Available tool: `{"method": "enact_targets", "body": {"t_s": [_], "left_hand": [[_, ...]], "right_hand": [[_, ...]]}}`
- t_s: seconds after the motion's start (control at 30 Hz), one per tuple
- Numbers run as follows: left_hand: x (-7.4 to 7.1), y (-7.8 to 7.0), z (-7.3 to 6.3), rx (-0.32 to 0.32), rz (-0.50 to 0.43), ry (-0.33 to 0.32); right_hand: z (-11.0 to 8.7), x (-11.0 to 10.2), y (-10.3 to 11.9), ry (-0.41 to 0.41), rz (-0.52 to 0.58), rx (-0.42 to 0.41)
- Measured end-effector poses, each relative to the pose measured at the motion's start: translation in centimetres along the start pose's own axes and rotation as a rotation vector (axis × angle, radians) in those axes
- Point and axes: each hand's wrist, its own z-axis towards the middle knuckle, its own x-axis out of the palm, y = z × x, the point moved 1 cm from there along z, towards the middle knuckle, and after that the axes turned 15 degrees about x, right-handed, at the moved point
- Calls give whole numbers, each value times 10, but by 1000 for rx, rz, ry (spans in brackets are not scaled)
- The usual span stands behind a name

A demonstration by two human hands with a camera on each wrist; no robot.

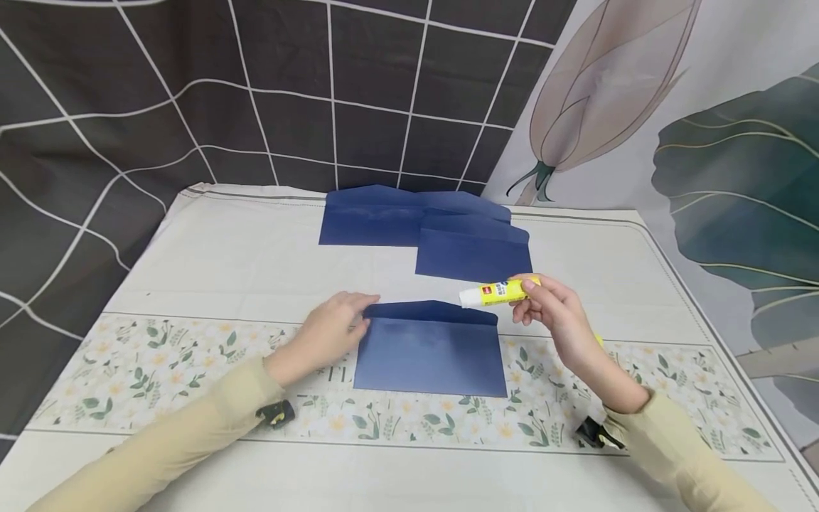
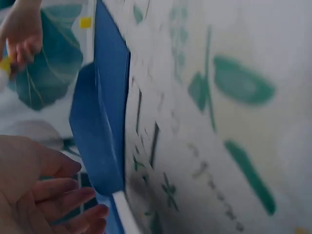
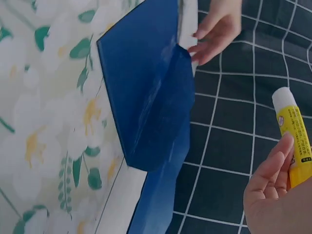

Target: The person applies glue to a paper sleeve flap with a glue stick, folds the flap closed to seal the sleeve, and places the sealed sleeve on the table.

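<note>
A dark blue envelope (image 1: 430, 355) lies with its flap (image 1: 431, 311) raised toward the far side. My left hand (image 1: 329, 331) is at the envelope's upper left corner, fingers loosely bent; in the left wrist view the hand (image 2: 53, 190) pinches nothing. The right wrist view has the left fingertips beside the flap edge; whether they touch cannot be told. My right hand (image 1: 553, 313) holds a yellow glue stick (image 1: 502, 292) between thumb and fingers, above the envelope's upper right corner. Its white end (image 3: 283, 99) points left in the head view.
Several more blue envelopes (image 1: 473, 245) overlap at the back of the table, flaps raised. A small yellow piece (image 2: 85, 22) lies on the table, partly behind my right wrist in the head view. A dark grid-patterned cloth (image 1: 275, 92) hangs behind the floral tablecloth (image 1: 160, 363).
</note>
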Motion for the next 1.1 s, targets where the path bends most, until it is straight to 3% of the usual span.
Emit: {"method": "enact_targets", "body": {"t_s": [0.17, 0.4, 0.57, 0.9, 1.1], "left_hand": [[7, -30, -12, 254, 93, 88], [18, -49, -26, 377, 191, 326], [22, -52, -30, 393, 169, 390], [28, -42, -31, 378, 209, 450], [29, -40, -31, 377, 206, 457]], "right_hand": [[2, 0, -2, -29, -78, -5], [2, 0, -4, -47, -164, -3], [3, -2, -7, -68, -267, -10], [6, -3, -13, -47, -452, -25], [7, -7, -17, -101, -613, -56]]}}
